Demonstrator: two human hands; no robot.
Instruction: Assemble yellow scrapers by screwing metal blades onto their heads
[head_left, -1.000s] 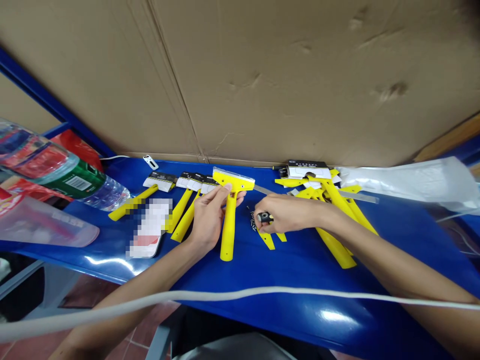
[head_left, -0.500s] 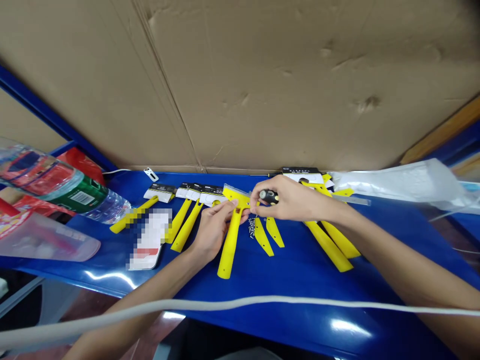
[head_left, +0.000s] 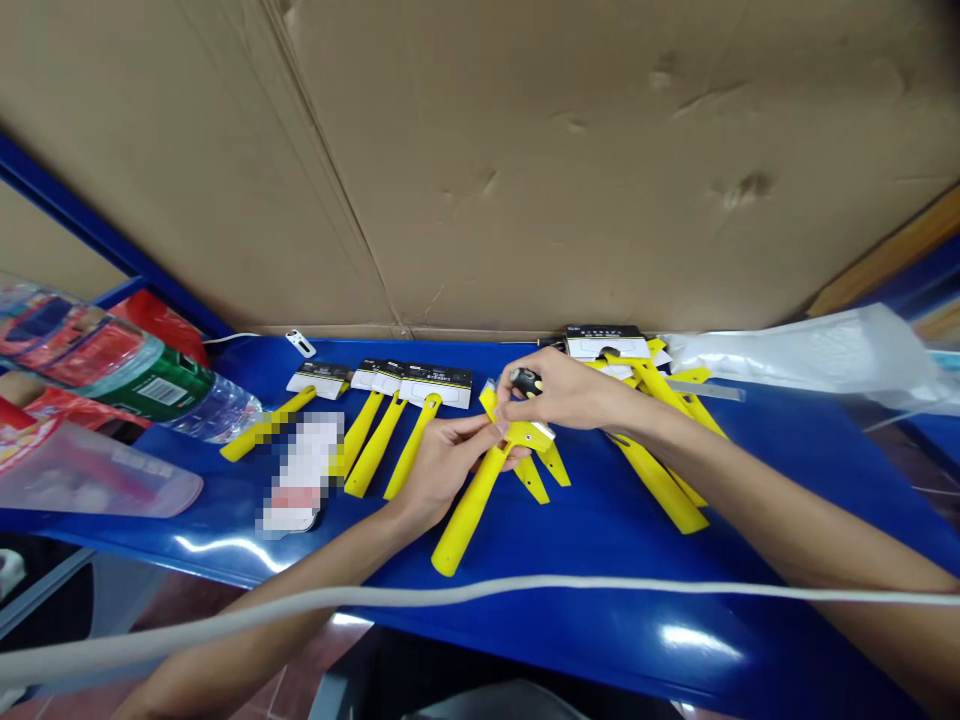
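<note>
Head view: yellow scraper lies between left fingers, clamped on its neck; right fingers pinch by its head.

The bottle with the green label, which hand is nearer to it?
Left. The left hand, holding a yellow scraper, is to the right of the bottle; the right hand, gripping a black-handled tool, is farther right.

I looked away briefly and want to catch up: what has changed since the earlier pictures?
The right hand, holding the dark-handled tool, has moved from beside the loose yellow pieces up to the head of the yellow scraper. The scraper has shifted right and tilted, its head further over to the right. Nothing was let go: the left hand still grips it. The bottle stayed put.
</note>
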